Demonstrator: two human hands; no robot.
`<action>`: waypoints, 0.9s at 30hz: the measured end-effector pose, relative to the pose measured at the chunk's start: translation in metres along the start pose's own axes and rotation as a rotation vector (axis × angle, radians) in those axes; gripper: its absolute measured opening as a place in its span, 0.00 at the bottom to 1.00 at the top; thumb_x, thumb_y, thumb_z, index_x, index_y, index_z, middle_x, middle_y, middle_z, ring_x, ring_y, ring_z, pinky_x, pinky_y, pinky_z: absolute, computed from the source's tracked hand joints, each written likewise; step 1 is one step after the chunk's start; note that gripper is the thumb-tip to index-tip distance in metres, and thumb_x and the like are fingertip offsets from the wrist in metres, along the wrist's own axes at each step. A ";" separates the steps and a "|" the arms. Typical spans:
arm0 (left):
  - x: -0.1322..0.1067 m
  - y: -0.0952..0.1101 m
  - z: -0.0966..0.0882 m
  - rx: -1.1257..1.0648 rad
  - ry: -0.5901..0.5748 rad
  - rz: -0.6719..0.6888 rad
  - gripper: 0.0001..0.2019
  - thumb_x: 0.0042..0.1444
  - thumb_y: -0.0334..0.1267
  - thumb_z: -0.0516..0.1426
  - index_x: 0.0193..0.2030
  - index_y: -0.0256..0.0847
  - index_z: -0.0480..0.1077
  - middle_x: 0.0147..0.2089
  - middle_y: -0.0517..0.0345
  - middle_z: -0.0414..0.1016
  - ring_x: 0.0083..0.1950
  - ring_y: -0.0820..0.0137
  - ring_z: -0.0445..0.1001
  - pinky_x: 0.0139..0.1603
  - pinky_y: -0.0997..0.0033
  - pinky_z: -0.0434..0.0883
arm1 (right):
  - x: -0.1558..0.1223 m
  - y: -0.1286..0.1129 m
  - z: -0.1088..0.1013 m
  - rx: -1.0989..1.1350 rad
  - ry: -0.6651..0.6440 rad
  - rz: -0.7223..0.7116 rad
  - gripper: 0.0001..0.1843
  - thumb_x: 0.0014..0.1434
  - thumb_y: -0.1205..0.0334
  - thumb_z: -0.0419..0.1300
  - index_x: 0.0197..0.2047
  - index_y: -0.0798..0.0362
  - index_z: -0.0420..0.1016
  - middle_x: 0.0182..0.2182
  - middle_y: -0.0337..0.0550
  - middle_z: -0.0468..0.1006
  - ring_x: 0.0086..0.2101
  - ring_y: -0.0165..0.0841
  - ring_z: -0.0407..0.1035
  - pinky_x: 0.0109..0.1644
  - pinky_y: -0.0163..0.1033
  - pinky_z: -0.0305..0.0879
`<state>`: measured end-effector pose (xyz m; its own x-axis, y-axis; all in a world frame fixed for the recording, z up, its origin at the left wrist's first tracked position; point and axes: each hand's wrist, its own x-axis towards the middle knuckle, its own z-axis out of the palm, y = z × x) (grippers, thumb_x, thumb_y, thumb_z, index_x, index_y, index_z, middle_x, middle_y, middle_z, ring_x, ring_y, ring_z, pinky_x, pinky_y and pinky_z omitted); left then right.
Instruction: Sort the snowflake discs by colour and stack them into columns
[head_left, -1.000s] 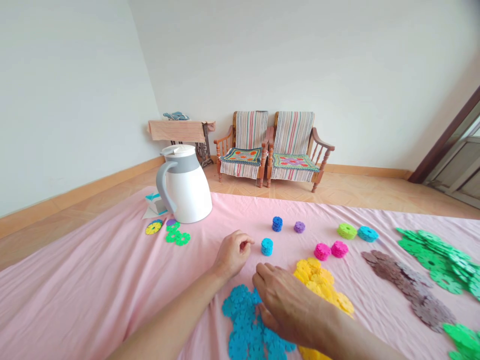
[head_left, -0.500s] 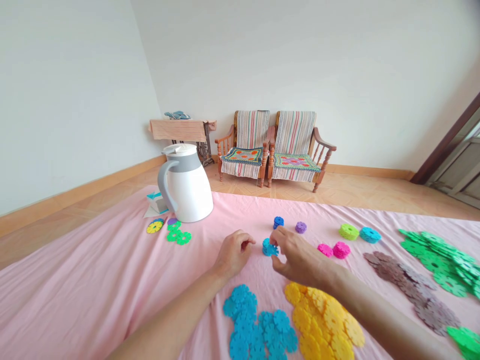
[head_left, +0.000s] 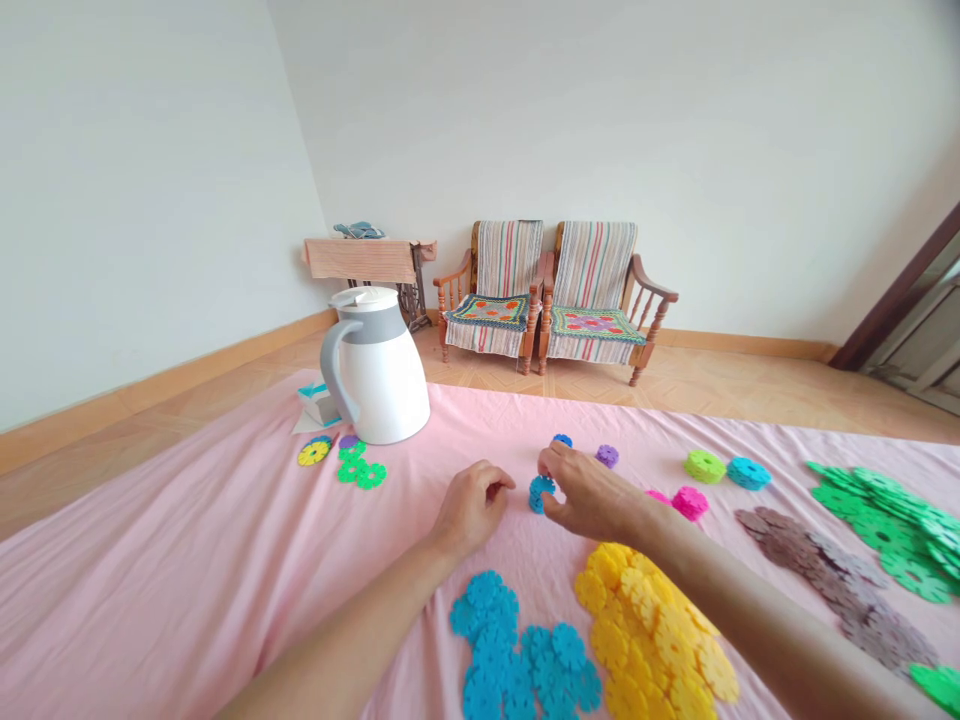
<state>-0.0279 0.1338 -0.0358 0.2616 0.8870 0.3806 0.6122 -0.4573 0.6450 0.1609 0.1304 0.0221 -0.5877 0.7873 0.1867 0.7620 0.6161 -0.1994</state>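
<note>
My right hand [head_left: 592, 495] pinches a small stack of light blue flower-shaped discs [head_left: 539, 491] standing on the pink cloth [head_left: 187, 560]. My left hand [head_left: 472, 505] rests on the cloth just left of that stack, fingers curled with thumb against fingertips; what they hold, if anything, is hidden. In front of my arms lie a flat pile of light blue discs [head_left: 517, 655] and a pile of yellow discs [head_left: 652, 630]. A dark blue stack [head_left: 562, 441] peeks out behind my right hand.
A white jug [head_left: 375, 365] stands at the back left, with yellow and green discs [head_left: 356, 466] before it. Small purple [head_left: 607, 456], pink [head_left: 690, 501], lime [head_left: 704, 465] and cyan [head_left: 748, 472] stacks stand to the right. Brown [head_left: 832, 580] and green [head_left: 892, 520] disc piles lie far right.
My right hand left the light blue pile, moved forward to the small light blue stack and closed on it. My left hand stayed in place.
</note>
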 end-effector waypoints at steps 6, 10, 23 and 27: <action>-0.001 0.000 0.000 -0.001 0.010 0.006 0.12 0.49 0.23 0.51 0.32 0.39 0.74 0.30 0.59 0.72 0.30 0.72 0.69 0.33 0.73 0.66 | -0.015 -0.008 -0.018 0.050 0.061 0.029 0.10 0.55 0.67 0.52 0.42 0.57 0.65 0.37 0.48 0.69 0.31 0.32 0.66 0.35 0.37 0.59; -0.001 0.000 -0.001 -0.019 0.019 0.018 0.13 0.50 0.24 0.50 0.31 0.40 0.74 0.33 0.57 0.74 0.33 0.71 0.72 0.37 0.72 0.67 | -0.052 -0.015 -0.020 0.138 0.196 0.153 0.04 0.57 0.66 0.50 0.35 0.53 0.65 0.32 0.42 0.70 0.29 0.30 0.65 0.33 0.36 0.58; 0.006 -0.012 0.001 0.105 0.020 0.081 0.09 0.46 0.26 0.43 0.22 0.42 0.58 0.24 0.60 0.64 0.28 0.69 0.66 0.32 0.72 0.62 | -0.136 0.013 0.028 0.259 0.481 0.656 0.23 0.61 0.51 0.44 0.18 0.51 0.49 0.15 0.31 0.50 0.18 0.25 0.49 0.22 0.34 0.41; 0.009 -0.017 0.001 0.122 0.006 0.099 0.09 0.46 0.27 0.42 0.21 0.42 0.55 0.25 0.60 0.63 0.29 0.68 0.66 0.33 0.71 0.62 | -0.137 0.016 0.032 0.291 0.505 0.668 0.22 0.60 0.51 0.43 0.17 0.51 0.50 0.15 0.32 0.50 0.18 0.26 0.48 0.21 0.34 0.40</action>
<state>-0.0354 0.1499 -0.0443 0.3212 0.8371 0.4428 0.6695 -0.5314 0.5191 0.2452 0.0333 -0.0372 0.1978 0.9221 0.3327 0.7630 0.0682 -0.6427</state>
